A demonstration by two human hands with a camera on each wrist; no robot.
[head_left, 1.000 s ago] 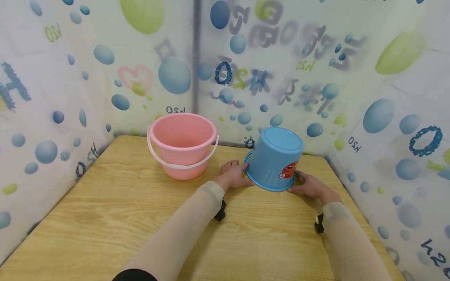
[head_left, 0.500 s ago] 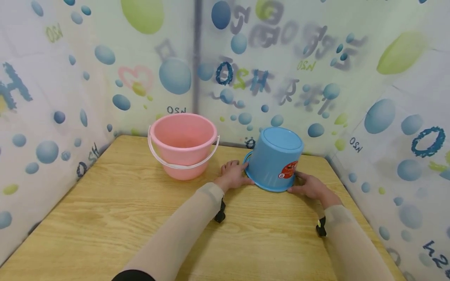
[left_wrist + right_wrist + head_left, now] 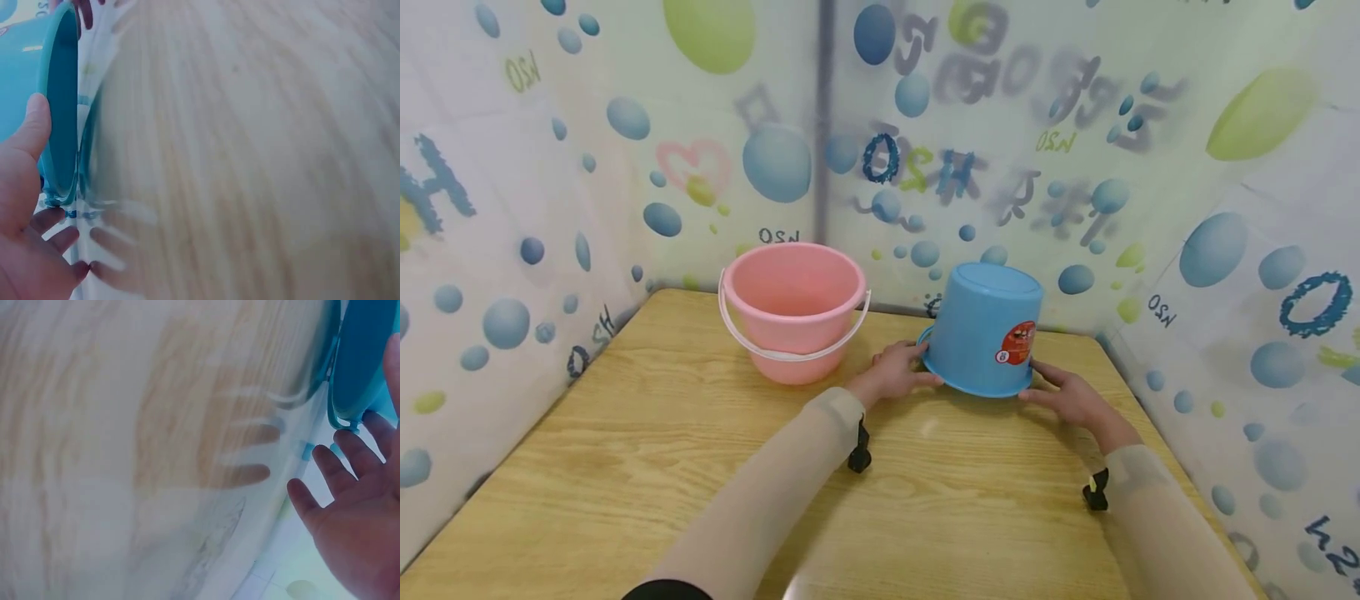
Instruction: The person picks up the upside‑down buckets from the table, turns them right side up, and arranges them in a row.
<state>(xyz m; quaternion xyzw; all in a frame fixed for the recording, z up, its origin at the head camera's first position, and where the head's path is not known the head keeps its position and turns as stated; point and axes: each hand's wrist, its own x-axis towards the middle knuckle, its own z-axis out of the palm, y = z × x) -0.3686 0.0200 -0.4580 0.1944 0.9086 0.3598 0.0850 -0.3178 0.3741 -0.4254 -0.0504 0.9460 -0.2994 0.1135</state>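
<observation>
A blue bucket [image 3: 977, 329] is upside down near the back of the table, with a red label [image 3: 1017, 343] on its side. My left hand [image 3: 892, 372] holds its left side at the rim, the thumb lying on the outer wall in the left wrist view. On the opposite side, my right hand [image 3: 1072, 402] holds the rim low down, its fingers spread around the edge. The front of the rim is tipped up, and the bucket's dark inside [image 3: 62, 119] shows in both wrist views. Its blue handle [image 3: 332, 406] hangs close to my right fingers.
A pink bucket [image 3: 797, 336] with a white handle [image 3: 752, 350] stands upright to the left of my left hand. The wood-grain table [image 3: 647, 450] stretches toward me. Patterned fabric walls [image 3: 700, 108] enclose its back and sides.
The blue bucket's front rim has come up off the table and the bucket now leans backward. Both hands have stayed at its sides and shifted slightly with it. The pink bucket has not moved.
</observation>
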